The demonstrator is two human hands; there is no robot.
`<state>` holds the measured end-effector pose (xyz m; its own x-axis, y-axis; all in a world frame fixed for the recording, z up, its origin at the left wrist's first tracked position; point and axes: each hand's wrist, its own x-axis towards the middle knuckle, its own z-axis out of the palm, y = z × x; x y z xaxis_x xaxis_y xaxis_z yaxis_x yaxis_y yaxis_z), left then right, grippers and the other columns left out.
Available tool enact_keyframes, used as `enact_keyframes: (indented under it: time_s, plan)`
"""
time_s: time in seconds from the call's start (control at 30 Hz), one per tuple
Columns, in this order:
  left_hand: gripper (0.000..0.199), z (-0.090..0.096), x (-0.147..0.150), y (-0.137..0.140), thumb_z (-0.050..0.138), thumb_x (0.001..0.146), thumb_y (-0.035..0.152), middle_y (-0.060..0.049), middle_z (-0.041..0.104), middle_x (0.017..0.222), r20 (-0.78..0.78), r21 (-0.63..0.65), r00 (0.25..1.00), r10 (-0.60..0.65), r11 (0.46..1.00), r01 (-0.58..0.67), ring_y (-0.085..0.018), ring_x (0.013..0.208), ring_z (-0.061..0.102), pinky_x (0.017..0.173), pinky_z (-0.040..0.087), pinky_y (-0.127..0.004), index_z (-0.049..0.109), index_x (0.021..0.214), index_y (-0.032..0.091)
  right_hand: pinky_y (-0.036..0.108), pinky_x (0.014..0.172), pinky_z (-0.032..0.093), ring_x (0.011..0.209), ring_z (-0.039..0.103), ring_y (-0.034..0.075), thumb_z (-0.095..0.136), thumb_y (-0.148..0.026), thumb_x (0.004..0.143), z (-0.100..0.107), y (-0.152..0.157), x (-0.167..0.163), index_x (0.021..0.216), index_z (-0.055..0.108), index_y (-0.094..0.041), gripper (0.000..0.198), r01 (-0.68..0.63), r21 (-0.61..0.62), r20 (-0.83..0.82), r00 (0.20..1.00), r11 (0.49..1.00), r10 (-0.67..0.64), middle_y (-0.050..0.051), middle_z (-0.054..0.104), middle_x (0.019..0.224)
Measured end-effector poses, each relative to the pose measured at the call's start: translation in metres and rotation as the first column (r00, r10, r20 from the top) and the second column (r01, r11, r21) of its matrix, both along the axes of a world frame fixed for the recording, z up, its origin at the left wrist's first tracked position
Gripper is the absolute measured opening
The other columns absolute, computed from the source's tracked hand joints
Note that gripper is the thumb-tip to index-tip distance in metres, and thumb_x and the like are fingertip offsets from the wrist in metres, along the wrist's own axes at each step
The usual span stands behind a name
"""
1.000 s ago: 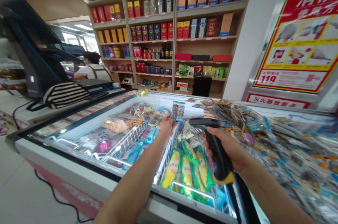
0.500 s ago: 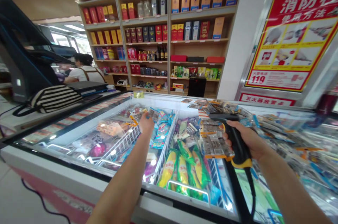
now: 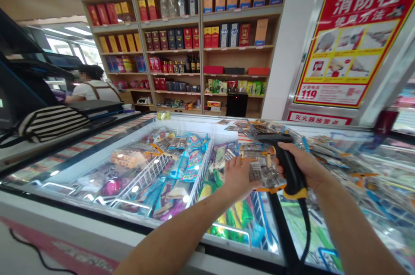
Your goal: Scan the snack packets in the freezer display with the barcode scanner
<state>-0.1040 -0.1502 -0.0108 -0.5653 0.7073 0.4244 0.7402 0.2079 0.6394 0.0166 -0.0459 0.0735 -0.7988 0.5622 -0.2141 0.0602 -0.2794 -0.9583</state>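
My right hand (image 3: pixel 300 162) is wrapped around the handle of a black and yellow barcode scanner (image 3: pixel 290 167), whose head points left over the freezer. My left hand (image 3: pixel 238 177) is open, fingers apart, over the glass beside a pile of clear snack packets (image 3: pixel 267 171) with orange edges. Its fingertips are close to the nearest packets; whether they touch is unclear. Farther left, a few similar packets (image 3: pixel 177 142) lie on the glass lid. The scanner's cable (image 3: pixel 306 227) hangs down toward me.
Under the glass, the chest freezer (image 3: pixel 142 227) holds wire baskets with wrapped ice creams. More packets (image 3: pixel 337 154) lie spread to the right. A striped pouch (image 3: pixel 53 123) and a dark monitor stand at left. A person (image 3: pixel 94 84) is behind the counter, near shelves of boxes (image 3: pixel 173 39).
My left hand has moved right, from the packets on the left of the glass to the pile beside the scanner, its fingers now spread. My right hand keeps the scanner in nearly the same place.
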Motion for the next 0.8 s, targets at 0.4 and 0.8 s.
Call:
enact_keyframes:
  time_s: [0.4, 0.8]
  plan:
    - [0.065, 0.000, -0.104, -0.039, 0.075, 0.033, 0.012, -0.008, 0.060, 0.086, 0.379, 0.179, 0.869, 0.317, 0.897, -0.405, -0.029, 0.110, 0.039, 0.086, 0.030, -0.032, 0.053, 0.093, 0.020, 0.020, 0.032, 0.040, 0.035, 0.048, 0.010, 0.045, -0.033, 0.075, -0.009, -0.024, -0.017, 0.077, 0.051, -0.017, 0.017, -0.138, -0.096, -0.062, 0.989, 0.986, 0.133, -0.002, 0.052, 0.050]
    - [0.063, -0.004, -0.138, -0.041, 0.062, 0.052, 0.004, -0.004, 0.057, 0.092, 0.632, 0.372, 0.750, 0.194, 0.773, -0.514, -0.010, 0.064, 0.054, 0.055, 0.040, -0.019, 0.046, 0.110, 0.022, 0.020, 0.031, 0.039, 0.034, 0.046, 0.009, 0.048, -0.032, 0.073, -0.022, -0.044, -0.055, 0.066, 0.047, -0.016, 0.018, -0.137, 0.038, -0.098, 0.985, 0.990, 0.140, -0.002, 0.051, 0.046]
